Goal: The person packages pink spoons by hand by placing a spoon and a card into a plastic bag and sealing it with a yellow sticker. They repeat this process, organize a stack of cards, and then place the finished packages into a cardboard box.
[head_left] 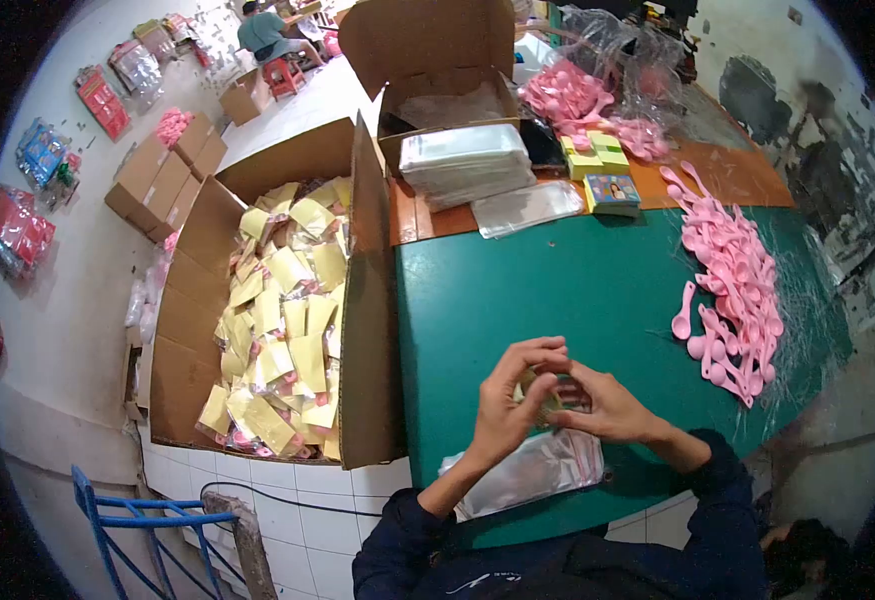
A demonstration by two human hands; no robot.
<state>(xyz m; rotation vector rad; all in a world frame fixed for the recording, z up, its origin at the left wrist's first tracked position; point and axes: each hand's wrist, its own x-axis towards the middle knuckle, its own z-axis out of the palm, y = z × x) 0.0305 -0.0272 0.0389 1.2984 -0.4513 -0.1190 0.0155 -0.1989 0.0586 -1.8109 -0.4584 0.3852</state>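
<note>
The room had pale walls (52, 300) with peeling paint and a white tiled floor (287, 530); far back, a person in a grey-green shirt (260, 34) sat on a red plastic stool (283, 74).

In the head view, the table had a smooth green top (517, 290); a big heap of shiny pink plastic spoons (732, 265) lay on its right side; a tall pile of clear plastic bags (462, 155) sat at the back, near a small stack of blue and yellow printed cards (612, 192); to the left stood a large brown cardboard box (372, 330), holding lots of flat yellow-backed packets (309, 362).

The left hand (510, 400) and the right hand (605, 402) were close together, fingers curled in around a small yellowish, partly see-through thing (557, 400); it was just above a flat pile of clear bags with a red edge (527, 482); the fingers hid most of it, so I could not tell what it was.

A soft pinch at its edges seemed best; squeezing hard might have bent it; working low over the table would have made a drop matter less.
</note>
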